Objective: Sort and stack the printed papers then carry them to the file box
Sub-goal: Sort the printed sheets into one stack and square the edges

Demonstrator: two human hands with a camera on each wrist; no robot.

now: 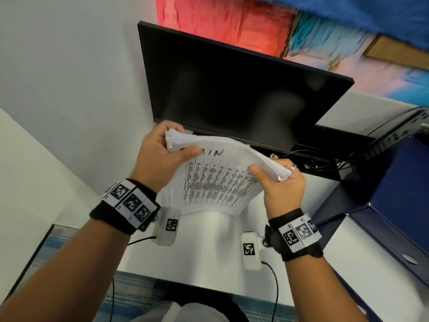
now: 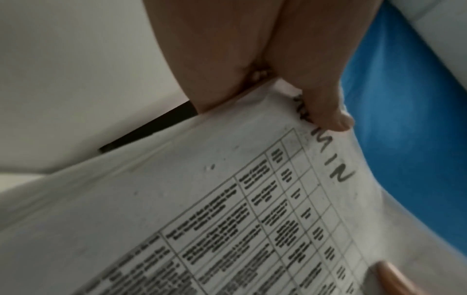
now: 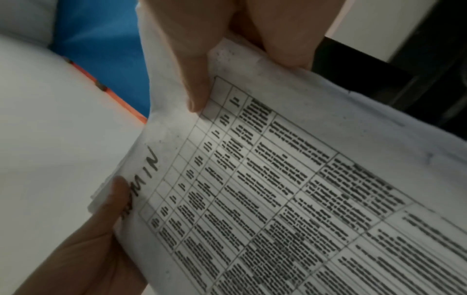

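Observation:
A thick stack of printed papers stands on its long edge on the white desk; its front page carries a printed table and handwritten letters. My left hand grips the stack's upper left corner, thumb on the front page and fingers behind. My right hand grips the upper right corner the same way. The stack's top edge arches between both hands. The left wrist view shows the papers under my left hand. In the right wrist view the papers sit in my right hand. A dark blue file box stands at the right.
A black monitor stands right behind the papers, with cables and a dark device to its right. A white wall closes the left side. The desk's near edge runs just below my wrists, with carpet beyond it.

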